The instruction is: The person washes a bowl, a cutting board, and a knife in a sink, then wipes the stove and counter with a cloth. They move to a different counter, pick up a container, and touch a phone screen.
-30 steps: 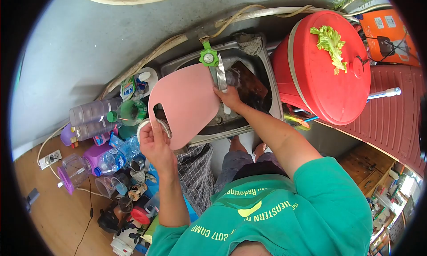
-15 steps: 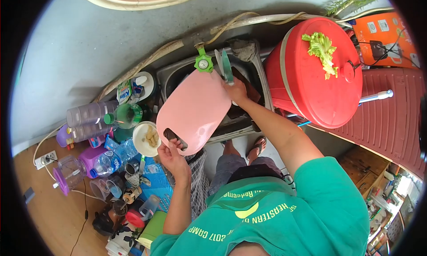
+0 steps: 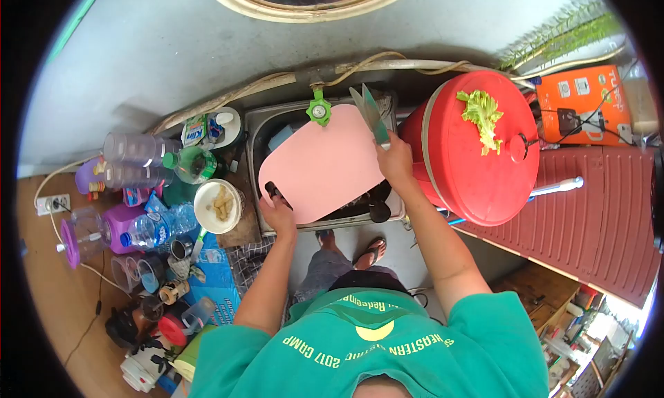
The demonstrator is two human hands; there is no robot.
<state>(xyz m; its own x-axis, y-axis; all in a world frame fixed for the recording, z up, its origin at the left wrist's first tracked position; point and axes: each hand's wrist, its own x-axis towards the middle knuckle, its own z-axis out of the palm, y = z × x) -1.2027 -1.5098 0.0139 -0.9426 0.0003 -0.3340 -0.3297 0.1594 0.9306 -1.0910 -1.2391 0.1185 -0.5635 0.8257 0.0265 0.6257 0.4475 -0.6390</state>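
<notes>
A pink cutting board lies at a slant over the metal sink, below a green tap handle. My left hand grips the board at its handle slot, lower left. In my right hand, beside the board's right edge, are a green-bladed knife and what looks like a second blade, both pointing up and away. A white bowl with pale pieces in it stands left of the board.
A red lidded bucket with a lettuce leaf on top stands right of the sink. Bottles, including a green-capped one, and cups crowd the left side. An orange box is at the back right.
The board has moved right relative to the bowl and sits flatter over the sink. My right hand and the knife have shifted right, towards the bucket. The whole view has shifted too.
</notes>
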